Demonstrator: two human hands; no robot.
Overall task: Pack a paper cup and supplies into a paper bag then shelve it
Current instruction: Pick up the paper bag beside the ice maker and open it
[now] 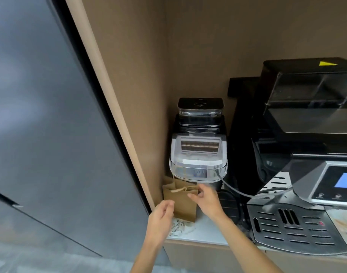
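Note:
A small brown paper bag (183, 205) with twisted paper handles stands upright on the pale counter (204, 231), in the left corner of a niche, right in front of the ice maker. My right hand (206, 200) is at the bag's upper right rim, fingers spread, fingertips touching or just off the rim. My left hand (161, 215) hovers at the bag's lower left side with its fingers loosely curled and nothing in them. The bag's contents are hidden; no cup is visible.
A grey ice maker (198, 156) with a black-lidded clear container (200, 109) behind it stands just behind the bag. A large black and silver coffee machine (306, 154) fills the right side, with a hose (237, 191) running to it. The niche's tan side wall (129, 115) is close on the left.

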